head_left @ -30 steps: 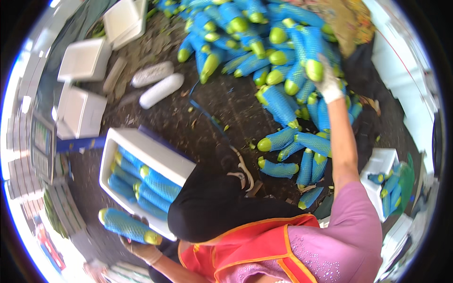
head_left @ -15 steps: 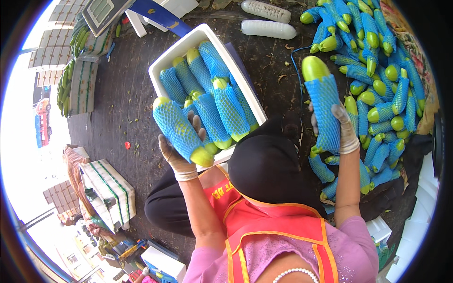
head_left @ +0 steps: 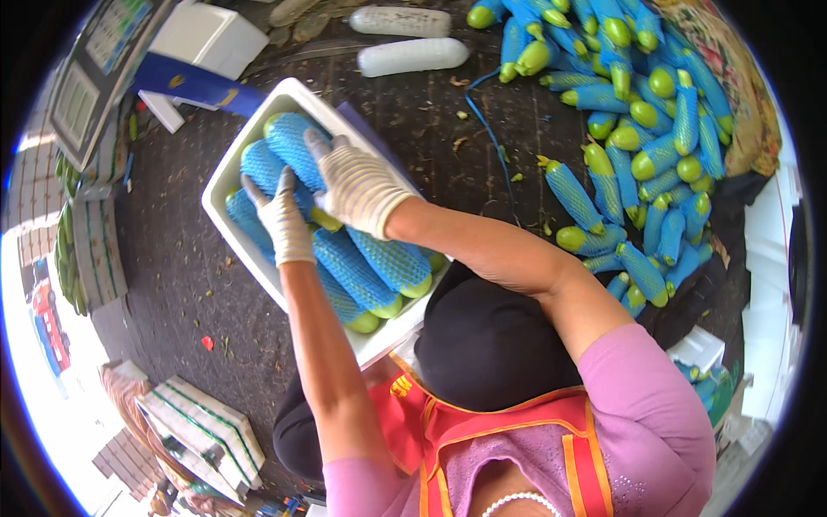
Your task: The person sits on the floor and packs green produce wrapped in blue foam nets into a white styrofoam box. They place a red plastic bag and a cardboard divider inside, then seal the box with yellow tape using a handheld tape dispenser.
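A white foam box (head_left: 231,146) stands tilted in front of me, filled with long green vegetables (head_left: 357,271) in blue foam-net sleeves. Inside its far half, my gloved left hand (head_left: 282,226) grips a netted green vegetable (head_left: 263,162), thumb and a finger straddling it. Just right of that, my gloved right hand (head_left: 360,189) rests around another netted vegetable (head_left: 291,138). The undersides of both hands and some fingertips are hidden. Pale green ends of the nearer vegetables show below my wrists.
At right lies a large heap of netted vegetables (head_left: 659,159). Two clear, pale cylinders (head_left: 413,57) lie beyond the box. A display unit (head_left: 95,77) and a blue beam (head_left: 194,84) stand at far left. More foam boxes (head_left: 202,431) are at lower left.
Both hands have moved into the box, the right one coming over from the heap side. The two vegetables held in the air are now down in the box. The view has shifted.
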Tool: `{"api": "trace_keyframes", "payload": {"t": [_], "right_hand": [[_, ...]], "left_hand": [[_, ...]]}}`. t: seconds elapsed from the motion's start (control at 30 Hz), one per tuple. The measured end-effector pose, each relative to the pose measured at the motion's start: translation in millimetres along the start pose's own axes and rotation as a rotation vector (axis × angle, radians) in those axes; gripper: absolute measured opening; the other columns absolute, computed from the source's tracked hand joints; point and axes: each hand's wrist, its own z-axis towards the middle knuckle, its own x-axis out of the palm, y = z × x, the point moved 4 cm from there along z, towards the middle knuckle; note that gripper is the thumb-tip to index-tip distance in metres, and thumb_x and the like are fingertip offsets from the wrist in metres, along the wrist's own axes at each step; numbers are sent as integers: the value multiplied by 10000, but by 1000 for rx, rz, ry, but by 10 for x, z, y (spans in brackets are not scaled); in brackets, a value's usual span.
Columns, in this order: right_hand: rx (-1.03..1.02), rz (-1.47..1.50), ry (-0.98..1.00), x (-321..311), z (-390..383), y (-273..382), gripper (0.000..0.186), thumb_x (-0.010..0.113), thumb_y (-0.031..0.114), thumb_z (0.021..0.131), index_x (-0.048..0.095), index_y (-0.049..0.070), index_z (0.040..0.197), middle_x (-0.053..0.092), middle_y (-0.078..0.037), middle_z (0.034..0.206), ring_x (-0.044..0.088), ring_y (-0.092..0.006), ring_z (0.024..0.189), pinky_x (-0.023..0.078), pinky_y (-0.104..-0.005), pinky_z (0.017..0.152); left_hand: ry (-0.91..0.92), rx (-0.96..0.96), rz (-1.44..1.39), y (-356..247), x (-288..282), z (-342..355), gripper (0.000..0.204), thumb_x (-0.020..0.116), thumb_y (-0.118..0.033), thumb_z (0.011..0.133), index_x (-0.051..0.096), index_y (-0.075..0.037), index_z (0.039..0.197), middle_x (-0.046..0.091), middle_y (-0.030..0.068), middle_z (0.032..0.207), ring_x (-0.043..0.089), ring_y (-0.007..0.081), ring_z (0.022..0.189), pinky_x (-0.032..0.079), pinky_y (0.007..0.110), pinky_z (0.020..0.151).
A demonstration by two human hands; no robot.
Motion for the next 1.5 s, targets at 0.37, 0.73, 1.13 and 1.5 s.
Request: {"api": "trace_keyframes", "payload": {"t": [0.37, 0.73, 1.13, 1.5], "right_hand": [[376, -253, -397, -787, -1109, -2201, 909, 817, 320, 758, 373, 71, 1512, 490, -265, 1407, 505, -418, 1287, 416, -503, 1105], [825, 1187, -444, -555, -1614, -3915, 807, 850, 380, 810, 460, 33, 1426, 609, -212, 1349, 624, -312, 1215, 501, -413, 1086], [-109, 286, -597, -1612, -433, -1503, 431, 457, 355, 1074, 636, 4, 1248, 736, -126, 1051, 687, -219, 957, 517, -317, 953], [265, 1893, 46, -961, -1313, -1667, 385, 599, 179, 1009, 580, -14, 1341, 714, -199, 1129, 709, -216, 1030, 578, -317, 896]], "left_hand": [[95, -26, 272, -34, 133, -109, 835, 699, -205, 938, 228, -74, 1615, 453, 190, 1541, 508, 358, 1360, 361, 473, 1195], [59, 226, 259, -755, 563, -727, 750, 661, -388, 947, 363, -60, 1553, 493, 193, 1487, 440, 344, 1417, 322, 561, 1215], [859, 20, 467, -1294, 1738, -1689, 1008, 860, -112, 612, 425, -47, 1518, 594, 78, 1259, 564, 236, 1117, 450, 365, 1036], [990, -193, 74, -998, 1368, -2015, 1013, 920, -422, 534, 495, -2, 1352, 608, 110, 1109, 623, 219, 938, 521, 350, 831]]}}
